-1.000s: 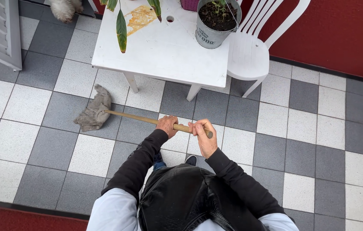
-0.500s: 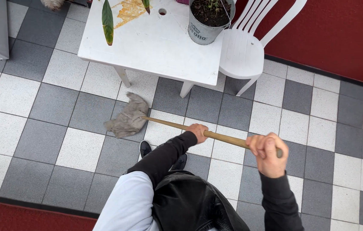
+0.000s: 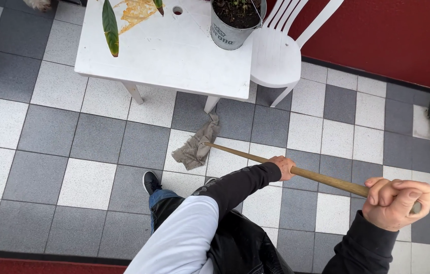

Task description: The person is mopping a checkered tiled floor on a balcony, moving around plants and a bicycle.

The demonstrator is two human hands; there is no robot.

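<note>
Both hands, L (image 3: 284,166) & R (image 3: 396,202), grip wooden stick (image 3: 321,177); grey cloth (image 3: 196,147) by white table (image 3: 174,56).

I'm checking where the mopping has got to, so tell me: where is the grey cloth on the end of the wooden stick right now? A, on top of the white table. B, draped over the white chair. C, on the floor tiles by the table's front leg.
C: the grey cloth lies on the floor tiles beside the white table leg, at the tip of the wooden stick.

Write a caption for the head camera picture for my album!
Both hands, left and right, hold a wooden stick pushing a grey cloth across checkered tiles.
</note>
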